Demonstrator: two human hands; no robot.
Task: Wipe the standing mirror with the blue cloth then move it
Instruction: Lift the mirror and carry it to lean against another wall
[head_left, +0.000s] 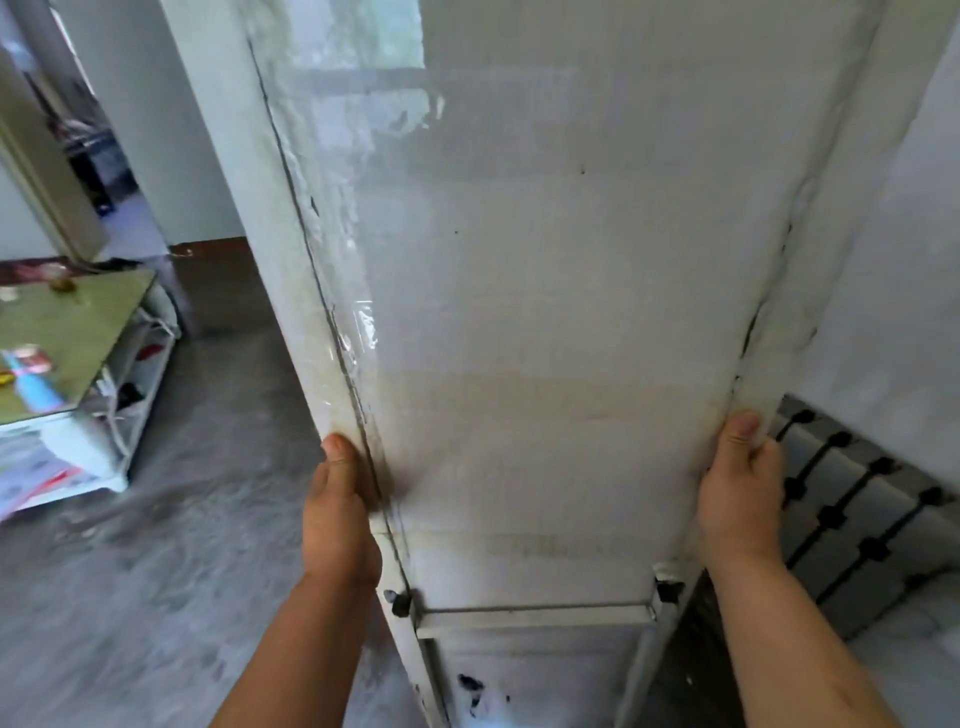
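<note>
Currently both hands are clamped on the standing mirror (545, 322), which fills the middle of the view with its white backing board facing the camera; the glass side is not visible. Left hand (340, 514) wraps the left frame rail low down, thumb on the back face, fingers curled out of sight round the front. Right hand (740, 499) mirrors that on the right rail, thumb on the edge.

Mirror's foot sits near the concrete floor (182, 545), between the low table (67, 332) on the left and the wall (893, 260) on the right; can't tell if it's lifted or still touching down.

Handling, my read: tall, stiff, top-heavy, glass inside so fragile. Painted rails look smooth, possibly dusty, so grip may slip. Hold on the rails, not the thin backing, which looks peeled and loose at the edges. Lower crossbar (535, 616) with black brackets looks like a sturdier pick-up point.

Blue cloth is not in view.
</note>
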